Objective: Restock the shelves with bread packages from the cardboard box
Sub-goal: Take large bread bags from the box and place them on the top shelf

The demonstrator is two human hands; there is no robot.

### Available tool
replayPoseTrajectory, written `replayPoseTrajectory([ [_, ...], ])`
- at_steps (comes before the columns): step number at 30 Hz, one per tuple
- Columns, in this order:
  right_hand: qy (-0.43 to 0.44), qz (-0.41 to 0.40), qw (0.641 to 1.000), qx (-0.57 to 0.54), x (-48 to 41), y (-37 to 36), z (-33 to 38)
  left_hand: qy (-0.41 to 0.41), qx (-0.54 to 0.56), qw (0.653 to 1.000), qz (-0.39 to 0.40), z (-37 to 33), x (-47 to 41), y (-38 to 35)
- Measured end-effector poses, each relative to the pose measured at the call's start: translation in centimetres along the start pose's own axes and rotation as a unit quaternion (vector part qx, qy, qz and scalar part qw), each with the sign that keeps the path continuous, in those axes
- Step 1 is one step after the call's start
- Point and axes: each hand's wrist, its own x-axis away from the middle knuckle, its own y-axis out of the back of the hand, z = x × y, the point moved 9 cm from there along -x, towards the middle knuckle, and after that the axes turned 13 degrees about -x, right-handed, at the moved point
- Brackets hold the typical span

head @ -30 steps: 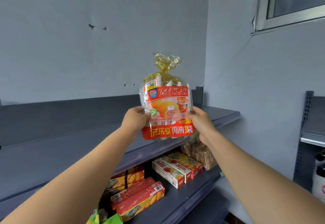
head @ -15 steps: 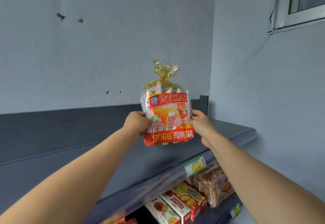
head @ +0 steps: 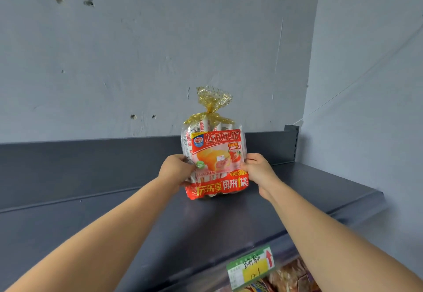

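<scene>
Your left hand [head: 175, 169] and right hand [head: 258, 172] hold the clear, red-labelled, gold-tied bread package [head: 215, 163] at its 9 and 3 o'clock sides, fingers clamped on it. The package is upright with its base at the dark grey metal top shelf [head: 297, 200]. Judged status: placement is nearly done and release is pending. Remaining stock cannot be assessed.

Back wall [head: 160, 51]: I see pale grey paint with small holes.
Side wall [head: 366, 85]: same grey, on the right.
Shelf [head: 91, 211]: dark grey metal.

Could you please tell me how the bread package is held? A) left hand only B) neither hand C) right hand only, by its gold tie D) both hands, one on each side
D: the left hand and the right hand grip opposite sides of the upright bread package.
</scene>
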Motion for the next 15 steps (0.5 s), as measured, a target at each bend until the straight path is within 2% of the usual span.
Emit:
replayPoseTrajectory([
  [4, -0.012, 0.03, 0.999, -0.004, -2.4, -0.4, -0.7, 0.017, 0.037, 0.999, -0.005, 0.3, -0.9, -1.0],
  [15, -0.026, 0.083, 0.996, 0.005, -6.0, -0.9, -2.7, 0.005, 0.047, 0.998, -0.029, 0.0, -2.1, -2.8],
])
